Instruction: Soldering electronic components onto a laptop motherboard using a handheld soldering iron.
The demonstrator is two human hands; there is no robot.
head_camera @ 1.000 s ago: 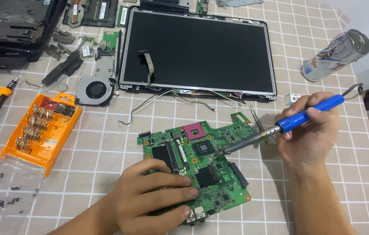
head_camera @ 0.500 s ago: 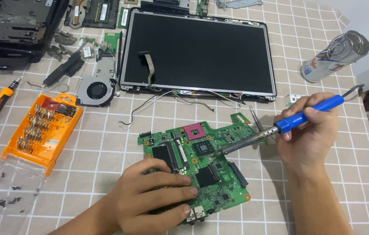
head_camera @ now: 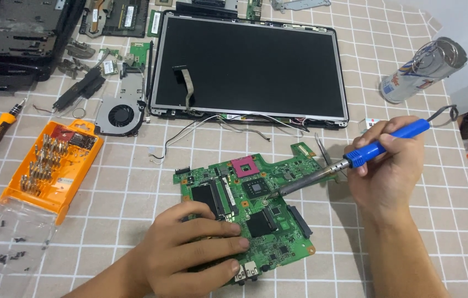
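Checked tablecloth (head_camera: 134,182) underneath; nothing shifting since earlier frame. Left hand (head_camera: 187,251) lying flat, still pressing green motherboard (head_camera: 250,212). Right hand (head_camera: 388,165) gripping blue soldering iron (head_camera: 355,160), tip touching board.

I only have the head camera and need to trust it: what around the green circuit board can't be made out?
- Head view: the green circuit board has its lower left part hidden under the left hand.
- Whether the blue-handled soldering iron actually touches the board: too small to tell.
- The iron's grip: partly wrapped by the right hand.
- Black laptop base: cut off by the frame's top-left edge.
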